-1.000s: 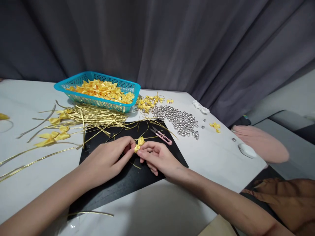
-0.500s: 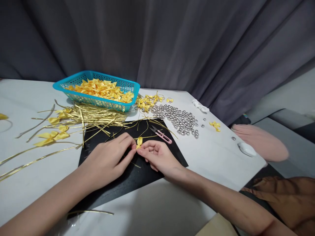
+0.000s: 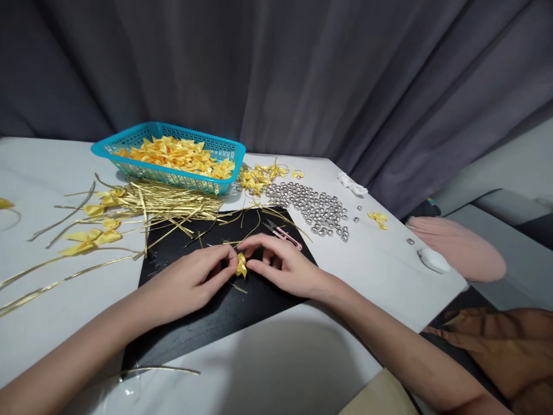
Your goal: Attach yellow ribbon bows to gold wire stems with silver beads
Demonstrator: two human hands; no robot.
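Head view: A yellow ribbon piece (image 3: 241, 266) sits low over a black mat (image 3: 207, 328), between a person's two bare hands. The left hand (image 3: 196, 279) pinches its left edge between thumb and fingertips. The right hand (image 3: 294, 271) stands with thumb and forefinger parted, the forefinger arched just above the ribbon and the thumb tip close by its right side; whether either one touches it cannot be told.

Half a second earlier, both hands pinched the piece, which stood up as a narrow shape between the fingertips. Now the right hand's grip has come undone, and the ribbon has turned to show a ruffled cluster of folds. The right hand now overlaps part of the pink-handled snips (image 3: 283, 232) in this view.

Beyond the left hand lies a bundle of gold ties (image 3: 173, 202), and behind that a blue basket (image 3: 224, 183) heaped with yellow ribbon pieces (image 3: 177, 154). Silver beads (image 3: 317, 210) are spread across the white table (image 3: 367, 265) past the snips, in front of a grey curtain (image 3: 276, 75).
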